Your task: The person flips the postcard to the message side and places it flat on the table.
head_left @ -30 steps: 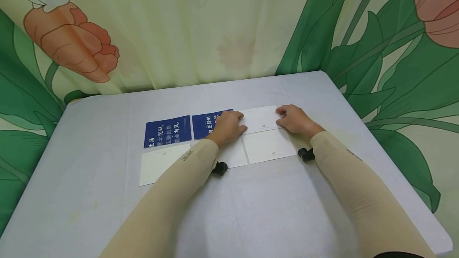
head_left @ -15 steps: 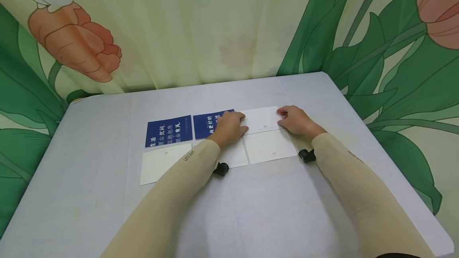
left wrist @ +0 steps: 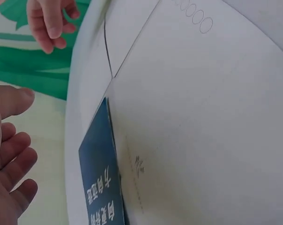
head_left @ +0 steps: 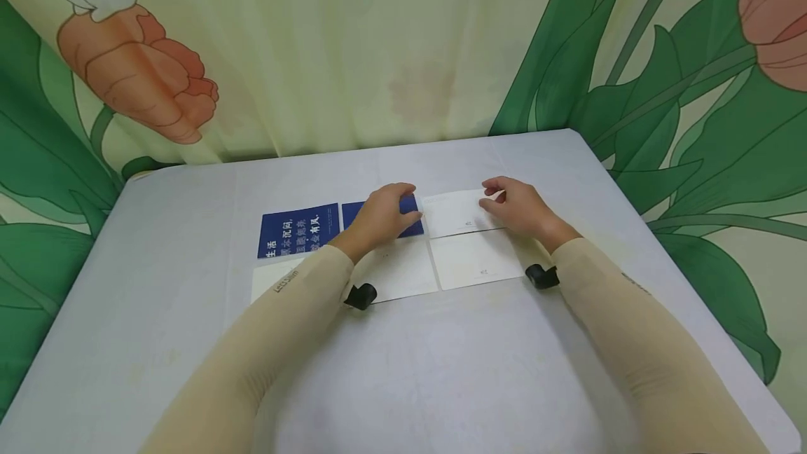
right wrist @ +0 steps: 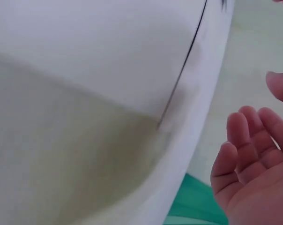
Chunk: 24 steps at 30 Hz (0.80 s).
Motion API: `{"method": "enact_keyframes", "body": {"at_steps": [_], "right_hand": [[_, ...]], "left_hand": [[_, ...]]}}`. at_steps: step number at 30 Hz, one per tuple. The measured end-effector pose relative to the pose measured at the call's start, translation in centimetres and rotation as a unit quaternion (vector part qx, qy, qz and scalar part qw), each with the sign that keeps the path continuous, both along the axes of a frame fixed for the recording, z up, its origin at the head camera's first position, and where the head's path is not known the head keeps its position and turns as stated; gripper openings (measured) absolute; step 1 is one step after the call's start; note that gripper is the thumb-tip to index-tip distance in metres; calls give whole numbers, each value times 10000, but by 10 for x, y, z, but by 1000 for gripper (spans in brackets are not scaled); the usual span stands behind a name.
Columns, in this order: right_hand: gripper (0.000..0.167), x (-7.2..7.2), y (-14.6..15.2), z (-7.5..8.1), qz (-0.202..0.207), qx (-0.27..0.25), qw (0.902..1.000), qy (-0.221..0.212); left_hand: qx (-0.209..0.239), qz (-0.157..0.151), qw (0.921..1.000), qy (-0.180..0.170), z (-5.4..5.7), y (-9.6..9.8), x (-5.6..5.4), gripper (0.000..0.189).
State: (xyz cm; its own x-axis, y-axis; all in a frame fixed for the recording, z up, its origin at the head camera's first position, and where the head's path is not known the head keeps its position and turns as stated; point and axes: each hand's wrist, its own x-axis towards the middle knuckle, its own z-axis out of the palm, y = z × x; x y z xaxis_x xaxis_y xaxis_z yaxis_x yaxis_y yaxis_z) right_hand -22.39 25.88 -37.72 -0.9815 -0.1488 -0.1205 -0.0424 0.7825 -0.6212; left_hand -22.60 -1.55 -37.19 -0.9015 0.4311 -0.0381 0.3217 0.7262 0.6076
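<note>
The fingers of the left hand [head_left: 377, 218] are loosely bent, thumb and forefinger well apart, with nothing between them. The right hand [head_left: 518, 207] is likewise slack and holds nothing, a gap showing between thumb and fingers in its wrist view. In neither case can light contact with the cards be wholly ruled out, though the wrist views suggest both are raised.

Between the hands lies the back white card [head_left: 457, 214], flat, its long axis running left to right, roughly along the table's far edge. The right hand is nearer: its fingertips overlap the card's right end, while the left thumb points at its left end from just beside it.

Under the left hand, partly covered, is the inner blue card [head_left: 411, 228]; the outer blue card [head_left: 299, 231] lies to its left. Toward the near edge come the right front card [head_left: 476, 258], middle front card [head_left: 403, 268] and left front card [head_left: 267, 277], the last half hidden by a sleeve [head_left: 296, 300]. All sit nearer the far edge of the table [head_left: 429, 377].
</note>
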Motion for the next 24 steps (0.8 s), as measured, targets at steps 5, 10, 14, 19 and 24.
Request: {"method": "enact_keyframes", "body": {"at_steps": [5,10,14,19,24], "right_hand": [[52,2,-20,9,520,-271,9981,210],[56,3,-43,12,1052,-414,9934,169],[60,3,-62,11,1221,-313,9920,115],[66,0,-84,4,1302,99,9914,-42],[69,-5,-101,-5,1335,673,9885,-227]], "left_hand": [[124,160,9998,-7,9,-28,11,63],[126,275,9995,19,7,-51,22,66],[-49,284,9995,121,0,-67,25,69],[-446,294,9984,177,-10,-86,24,73],[-837,243,9958,291,-19,-98,20,76]]}}
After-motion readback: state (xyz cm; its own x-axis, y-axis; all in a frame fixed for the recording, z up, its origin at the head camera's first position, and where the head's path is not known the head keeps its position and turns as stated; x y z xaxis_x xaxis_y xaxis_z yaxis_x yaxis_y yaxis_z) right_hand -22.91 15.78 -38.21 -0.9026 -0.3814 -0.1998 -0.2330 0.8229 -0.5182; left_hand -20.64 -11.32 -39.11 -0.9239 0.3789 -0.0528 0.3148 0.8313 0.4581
